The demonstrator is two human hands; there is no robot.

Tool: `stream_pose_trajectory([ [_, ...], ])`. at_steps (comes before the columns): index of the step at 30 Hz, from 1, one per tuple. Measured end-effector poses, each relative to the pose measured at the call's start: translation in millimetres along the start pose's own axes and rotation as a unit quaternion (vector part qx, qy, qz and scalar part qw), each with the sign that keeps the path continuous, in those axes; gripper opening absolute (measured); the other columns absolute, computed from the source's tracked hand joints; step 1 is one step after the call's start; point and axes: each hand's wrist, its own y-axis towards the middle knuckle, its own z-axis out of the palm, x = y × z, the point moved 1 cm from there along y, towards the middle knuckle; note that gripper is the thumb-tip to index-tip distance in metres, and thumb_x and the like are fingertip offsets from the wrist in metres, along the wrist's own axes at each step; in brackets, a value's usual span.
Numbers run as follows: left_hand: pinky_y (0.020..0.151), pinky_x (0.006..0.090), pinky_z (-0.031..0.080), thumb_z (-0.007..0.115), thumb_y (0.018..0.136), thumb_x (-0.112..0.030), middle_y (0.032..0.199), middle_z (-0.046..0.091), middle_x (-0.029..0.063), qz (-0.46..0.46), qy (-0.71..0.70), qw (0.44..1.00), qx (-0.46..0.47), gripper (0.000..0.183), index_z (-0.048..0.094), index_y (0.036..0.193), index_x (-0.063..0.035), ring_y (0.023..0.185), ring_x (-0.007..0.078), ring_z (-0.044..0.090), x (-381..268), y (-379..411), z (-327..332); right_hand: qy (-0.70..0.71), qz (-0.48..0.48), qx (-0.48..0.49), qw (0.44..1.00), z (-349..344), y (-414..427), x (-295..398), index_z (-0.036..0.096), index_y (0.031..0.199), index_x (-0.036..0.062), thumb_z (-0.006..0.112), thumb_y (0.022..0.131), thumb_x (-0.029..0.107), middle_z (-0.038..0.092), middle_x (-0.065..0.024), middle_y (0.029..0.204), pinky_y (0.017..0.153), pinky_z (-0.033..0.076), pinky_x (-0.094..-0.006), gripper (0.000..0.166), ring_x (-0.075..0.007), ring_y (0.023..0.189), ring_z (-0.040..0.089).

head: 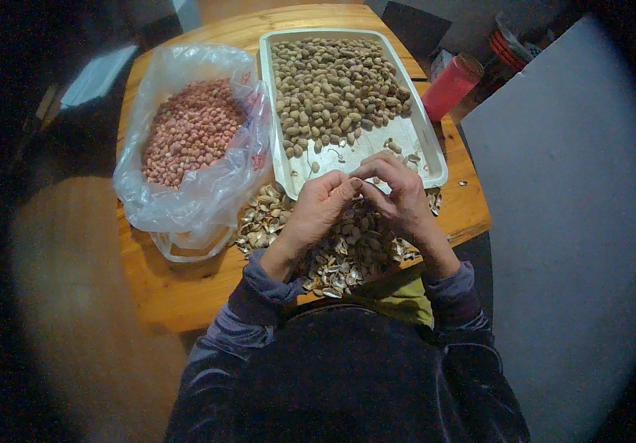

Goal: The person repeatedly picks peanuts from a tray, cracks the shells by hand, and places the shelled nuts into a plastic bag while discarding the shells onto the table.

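Note:
My left hand and my right hand meet over the near edge of a white tray, thumbs and fingertips drawn together. Whatever may lie between the fingertips is too small and covered to make out. In the tray, unshelled peanuts heap toward the far side, with a few loose ones and shell bits near my hands. Broken peanut shells are piled on the table below my wrists, partly in shadow. To the left, a translucent plastic bag stands with its mouth spread, holding shelled pink peanut kernels.
The wooden table carries everything. A red cylindrical container stands by the tray's right side. Right of the table is a large grey flat surface. Yellow-green cloth shows under the table's near edge.

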Motion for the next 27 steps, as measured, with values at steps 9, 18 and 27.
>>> stream_pose_trajectory([
  [9, 0.049, 0.0186, 0.030, 0.042, 0.095, -0.034, 0.067, 0.045, -0.0072, -0.058, -0.067, 0.995, 0.036, 0.035, 0.057, 0.086, -0.0041, 0.058, 0.0023, 0.037, -6.8, -3.0, 6.5, 0.150, 0.050, -0.011, 0.987, 3.7, -11.1, -5.0, 0.063, 0.090, 0.0017, 0.062, 0.079, 0.006, 0.061, -0.0080, 0.087, 0.069, 0.047, -0.0251, 0.011, -0.0163, 0.079, 0.059],
  [18, 0.046, 0.0176, 0.029, 0.040, 0.095, -0.033, 0.064, 0.043, -0.0054, -0.014, -0.093, 0.994, -0.061, 0.031, 0.053, 0.087, -0.0063, 0.056, 0.0023, 0.037, -4.3, -6.8, 13.2, 0.471, 0.235, -0.116, 0.843, 40.3, -15.7, 6.9, 0.060, 0.096, -0.0010, 0.055, 0.088, 0.011, 0.059, -0.0035, 0.079, 0.066, 0.047, -0.0212, 0.015, -0.0102, 0.073, 0.056],
  [27, 0.042, 0.0152, 0.027, 0.037, 0.097, -0.031, 0.061, 0.044, -0.0036, -0.087, -0.222, 0.970, -0.047, 0.030, 0.050, 0.084, -0.0071, 0.047, 0.0024, 0.035, -7.6, -3.8, 8.8, 0.318, 0.207, -0.105, 0.919, 35.8, -10.1, 10.8, 0.059, 0.095, -0.0001, 0.053, 0.088, 0.010, 0.059, -0.0049, 0.080, 0.065, 0.049, -0.0214, 0.013, -0.0098, 0.072, 0.059],
])
